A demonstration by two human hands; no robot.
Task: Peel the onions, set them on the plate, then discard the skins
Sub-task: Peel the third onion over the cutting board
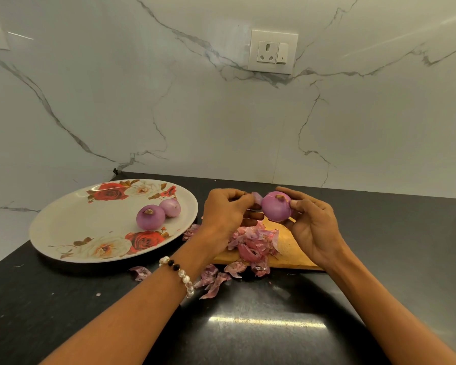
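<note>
You're looking at purple-pink onions [150,217], a white plate [71,225] printed with red and cream roses, pink-purple skins [250,242] on an orange-tan board [291,250], a glossy black tabletop [261,325], and a grey-veined white marble wall [221,114].

Soft, even light; glare streak on dark countertop [261,322]; wide-angle edge curvature.

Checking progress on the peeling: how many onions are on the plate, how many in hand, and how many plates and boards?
Onions on the plate: 2
Onions in hand: 1
Plates: 1
Cutting boards: 1
Total: 5
</note>
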